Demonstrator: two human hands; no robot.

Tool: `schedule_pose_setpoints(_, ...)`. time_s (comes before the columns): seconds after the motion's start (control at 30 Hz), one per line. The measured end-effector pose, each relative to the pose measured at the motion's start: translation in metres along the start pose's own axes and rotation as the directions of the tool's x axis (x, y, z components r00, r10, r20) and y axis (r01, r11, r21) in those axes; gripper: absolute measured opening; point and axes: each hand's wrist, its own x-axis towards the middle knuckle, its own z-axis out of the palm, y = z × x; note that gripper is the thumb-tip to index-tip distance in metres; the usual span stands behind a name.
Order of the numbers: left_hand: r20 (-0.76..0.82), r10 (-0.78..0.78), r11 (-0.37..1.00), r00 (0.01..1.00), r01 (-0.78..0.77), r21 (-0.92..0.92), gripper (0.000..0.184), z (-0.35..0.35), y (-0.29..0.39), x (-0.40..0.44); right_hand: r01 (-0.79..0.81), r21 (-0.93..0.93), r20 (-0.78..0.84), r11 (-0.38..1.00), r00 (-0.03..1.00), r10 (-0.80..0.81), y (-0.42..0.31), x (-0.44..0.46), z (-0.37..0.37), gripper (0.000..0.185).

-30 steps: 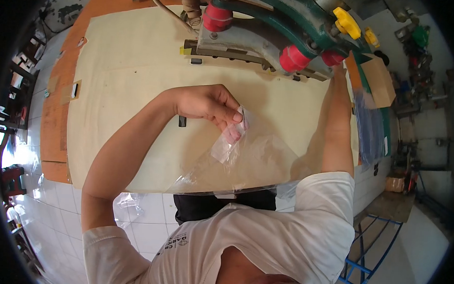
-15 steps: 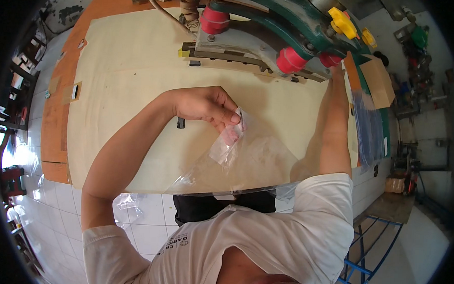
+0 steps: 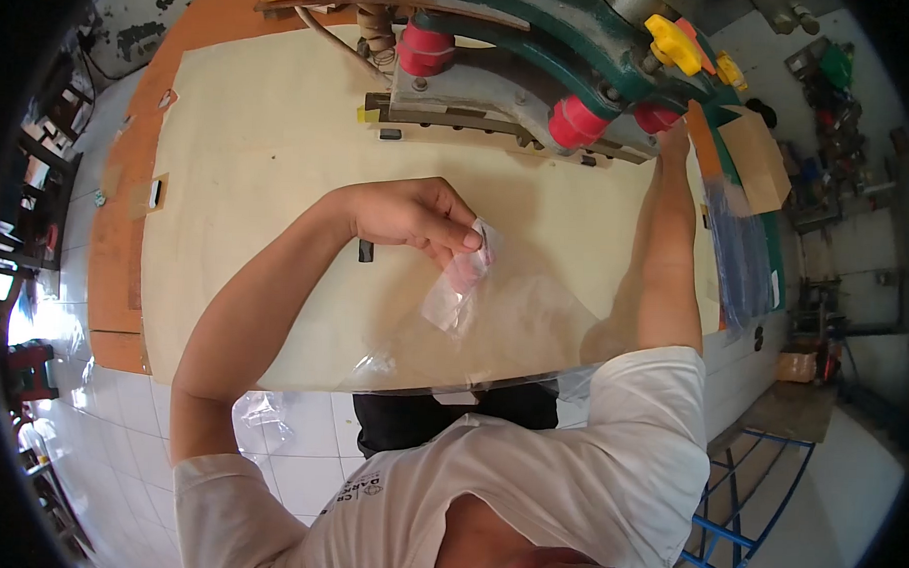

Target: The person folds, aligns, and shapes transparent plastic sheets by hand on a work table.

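My left hand (image 3: 427,221) is over the middle of the pale board, thumb and fingers pinched on the corner of a clear plastic sheet (image 3: 534,307). The sheet spreads from the pinch down to the board's front edge, and its outline is hard to follow. My right arm reaches forward along the right side. My right hand (image 3: 673,141) is at the right end of a green press (image 3: 542,67), beside a red knob (image 3: 657,117). Its fingers are hidden there. Beneath the press's arm runs a metal bar (image 3: 470,117) above the board.
A cream sheet (image 3: 249,147) covers the orange table (image 3: 115,272). Small black blocks (image 3: 366,251) sit on it. To the right are an open cardboard box (image 3: 754,159) and a stack of clear plastic (image 3: 736,254). A blue metal frame (image 3: 747,505) stands on the floor at lower right.
The view has shifted slightly. My left hand keeps its pinch on the plastic sheet, and my right hand stays by the red knob.
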Motion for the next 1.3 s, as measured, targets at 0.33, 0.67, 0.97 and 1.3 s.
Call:
schedule_pose_setpoints(0.33,0.002,-0.005,1.0,1.0,0.005,0.014,0.024,-0.004,-0.003,0.002,-0.019,-0.239,0.036,0.971,0.999,0.028,-0.024,-0.031,-0.039,0.05)
schedule_pose_setpoints(0.67,-0.046,0.048,0.998,0.998,-0.047,0.034,0.03,0.0,-0.005,0.004,0.087,0.266,0.38,0.96,0.906,-0.187,0.008,-0.118,-0.074,0.073)
schedule_pose_setpoints(0.97,-0.361,0.028,0.964,0.932,0.07,0.256,0.027,0.028,-0.005,0.005,0.909,0.275,-0.366,0.314,0.401,-0.84,-0.189,-0.313,-0.21,0.021)
schedule_pose_setpoints(1.3,-0.535,0.146,0.946,0.832,0.04,0.321,0.025,0.022,0.005,-0.004,0.853,0.506,-0.499,-0.127,0.169,-0.85,-0.257,-0.325,-0.12,0.023)
